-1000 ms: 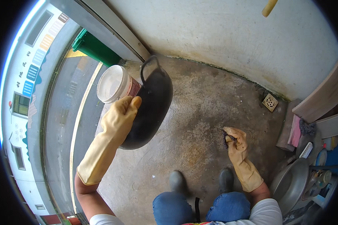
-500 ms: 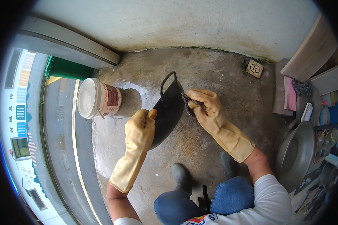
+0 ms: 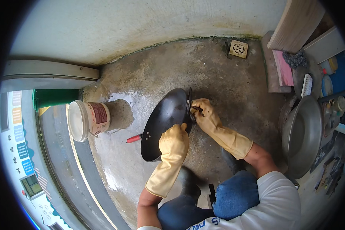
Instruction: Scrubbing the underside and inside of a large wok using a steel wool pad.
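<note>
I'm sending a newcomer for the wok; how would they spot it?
Over the concrete floor, find the yellow-gloved left hand. It grips a black wok at its rim. Unlike the grey basin at right, it has a red handle.

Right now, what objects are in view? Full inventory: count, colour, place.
Round metal wok: 1, black with red grip, centre
Crumpled scouring pad: 1, dark, at wok's right edge
Round plastic bucket: 1, white, floor left
Plastic bin: 1, green, outside left
Square floor drain: 1, yellowish, near wall
Long wooden board: 1, light brown, upper right
Flat slab: 1, pink, beside board
Stringy scourer: 1, grey, by slab
Round metal basin: 1, grey, right
Bristle brush: 1, white, above basin
Small far-right items: count unclear, mixed
Rubber boots: 2, dark grey, below wok
Jeans legs: 2, blue, bottom
Left hand: 1, pale yellow glove, holding wok
Right hand: 1, pale yellow glove, holding pad
</note>
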### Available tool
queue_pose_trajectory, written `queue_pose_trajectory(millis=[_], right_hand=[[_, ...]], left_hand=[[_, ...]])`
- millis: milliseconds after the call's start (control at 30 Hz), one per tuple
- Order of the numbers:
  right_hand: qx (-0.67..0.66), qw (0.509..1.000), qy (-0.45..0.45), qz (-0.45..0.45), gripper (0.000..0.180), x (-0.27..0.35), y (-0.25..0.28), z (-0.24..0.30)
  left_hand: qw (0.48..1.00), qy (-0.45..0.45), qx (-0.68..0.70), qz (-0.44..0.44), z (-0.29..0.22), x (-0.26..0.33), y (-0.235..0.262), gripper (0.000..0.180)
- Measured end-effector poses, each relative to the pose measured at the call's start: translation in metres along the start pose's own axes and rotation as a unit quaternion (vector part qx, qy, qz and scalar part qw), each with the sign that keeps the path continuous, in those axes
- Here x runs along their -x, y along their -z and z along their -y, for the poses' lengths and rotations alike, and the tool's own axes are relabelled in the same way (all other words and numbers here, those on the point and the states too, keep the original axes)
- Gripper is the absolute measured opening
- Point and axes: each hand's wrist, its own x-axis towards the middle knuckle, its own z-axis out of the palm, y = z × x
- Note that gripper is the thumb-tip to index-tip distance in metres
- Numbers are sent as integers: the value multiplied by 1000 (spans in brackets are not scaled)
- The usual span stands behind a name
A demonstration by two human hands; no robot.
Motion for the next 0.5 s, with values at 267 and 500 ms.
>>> queue_pose_trajectory(millis=[267, 500], right_hand=[[34, 999, -41, -6, 11, -5, -3, -5], [82, 987, -128, 45, 11, 7, 0, 12]], left_hand=[[999, 5, 17, 30, -3, 7, 2, 21], [998, -27, 39, 35, 5, 18, 4, 21]])
